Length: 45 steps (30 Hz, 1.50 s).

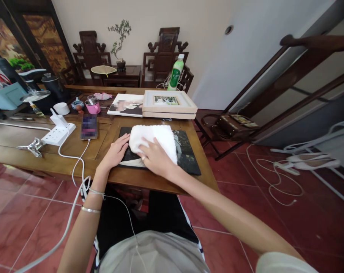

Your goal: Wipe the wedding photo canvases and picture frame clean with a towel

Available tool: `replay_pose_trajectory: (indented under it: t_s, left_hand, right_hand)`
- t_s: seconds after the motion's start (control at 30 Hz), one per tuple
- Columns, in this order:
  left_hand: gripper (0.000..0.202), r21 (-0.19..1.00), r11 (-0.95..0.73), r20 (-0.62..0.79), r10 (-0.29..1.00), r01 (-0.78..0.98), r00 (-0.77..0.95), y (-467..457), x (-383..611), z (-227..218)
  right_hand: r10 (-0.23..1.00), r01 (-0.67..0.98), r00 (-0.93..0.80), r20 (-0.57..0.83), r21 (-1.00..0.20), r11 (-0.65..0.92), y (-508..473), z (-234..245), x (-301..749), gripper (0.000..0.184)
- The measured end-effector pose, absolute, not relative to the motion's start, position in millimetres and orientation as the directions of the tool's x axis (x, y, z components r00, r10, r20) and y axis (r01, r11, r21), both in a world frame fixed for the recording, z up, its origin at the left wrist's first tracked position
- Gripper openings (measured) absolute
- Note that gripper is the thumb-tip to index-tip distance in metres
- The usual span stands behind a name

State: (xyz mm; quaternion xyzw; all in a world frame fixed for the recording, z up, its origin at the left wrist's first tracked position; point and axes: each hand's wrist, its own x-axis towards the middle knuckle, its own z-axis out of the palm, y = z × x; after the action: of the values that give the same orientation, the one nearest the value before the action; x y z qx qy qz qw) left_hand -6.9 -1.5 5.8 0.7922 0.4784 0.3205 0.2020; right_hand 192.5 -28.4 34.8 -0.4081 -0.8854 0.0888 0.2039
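Observation:
A dark, flat, album-like board [186, 153] with a picture on its surface lies near the front edge of the wooden table. Over its middle is spread a fluffy white cloth [163, 136]. My right hand [155, 155] rests on top of the cloth, fingers apart and pressed to it, a ring on one finger. On the board's left side lies my left hand [116, 151], fingers stretched out and their tips close to the cloth's left edge. Much of the board is hidden under the cloth and my hands.
Behind the board are a picture book [126, 110] and stacked framed photos [170, 108], with a green bottle [176, 74] beyond. To the left lie a phone [89, 127] on a cable, a white power strip [59, 134] and a pink mug [92, 106]. Cables hang over the table's front edge.

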Motion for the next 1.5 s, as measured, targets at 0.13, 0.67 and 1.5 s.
replay_pose_trajectory:
  t_s: [0.13, 0.67, 1.5]
  left_hand:
    - [0.044, 0.628, -0.464, 0.317, 0.886, 0.625, 0.339, -2, -7, 5]
    - [0.045, 0.629, -0.458, 0.333, 0.889, 0.629, 0.315, -3, -6, 7]
    - [0.046, 0.617, -0.473, 0.357, 0.88, 0.629, 0.312, -4, -4, 5]
  right_hand:
    - [0.677, 0.575, -0.672, 0.301, -0.366, 0.732, -79, 35, 209, 0.024]
    - [0.822, 0.795, -0.477, 0.311, -0.246, 0.554, -10, 33, 241, 0.026]
    - [0.942, 0.746, -0.277, 0.187, -0.576, 0.334, -54, 31, 315, 0.032]
